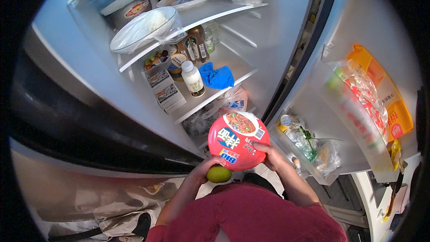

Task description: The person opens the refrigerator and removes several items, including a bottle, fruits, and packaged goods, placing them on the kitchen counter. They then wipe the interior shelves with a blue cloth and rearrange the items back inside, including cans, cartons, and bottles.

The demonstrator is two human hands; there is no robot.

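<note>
A round red instant noodle tub is held up in front of the open fridge, its printed lid facing me. My right hand grips its right rim, the thumb lying over the lid. At the lower left rim is my left hand, with its thumb along the edge. A green fruit shows just below the tub against my left hand, whose fingers are mostly hidden; it seems to be held there too. Beyond the tub, a white-capped milk bottle and a crumpled blue cloth rest on the middle shelf.
A film-covered bowl juts over the upper shelf's front edge. Brown bottles and stacked cartons stand below it. Plastic bags fill the lower level. At right, the open door's bins hold a can and an orange packet.
</note>
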